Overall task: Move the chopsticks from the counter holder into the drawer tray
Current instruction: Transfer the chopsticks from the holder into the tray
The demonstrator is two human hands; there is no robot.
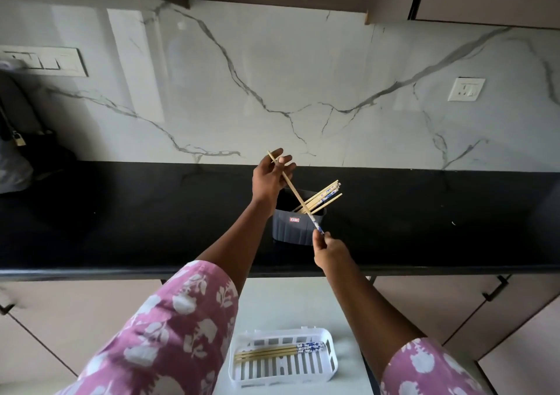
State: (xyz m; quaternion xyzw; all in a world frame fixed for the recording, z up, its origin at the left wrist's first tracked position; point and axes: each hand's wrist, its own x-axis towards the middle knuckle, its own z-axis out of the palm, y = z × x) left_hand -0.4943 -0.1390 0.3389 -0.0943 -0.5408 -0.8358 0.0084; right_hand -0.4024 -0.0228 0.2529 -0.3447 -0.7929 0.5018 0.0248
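A dark grey ribbed holder [295, 228] stands on the black counter [121, 219] with several wooden chopsticks [325, 196] leaning out to the right. One chopstick [292, 190] with a blue-and-white end is held across the holder's top. My left hand [271, 176] holds its pale tip above the holder's left side. My right hand [328, 250] pinches its patterned end in front of the holder. Below, a white slotted tray [283, 370] lies in the open drawer with a few chopsticks [278, 351] laid along its far side.
The marble backsplash [303, 91] carries a switch panel [42, 61] at left and a socket [466, 88] at right. A dark bag with a padlock [19, 140] sits on the counter's far left. Cabinet fronts with black handles [497, 288] flank the drawer.
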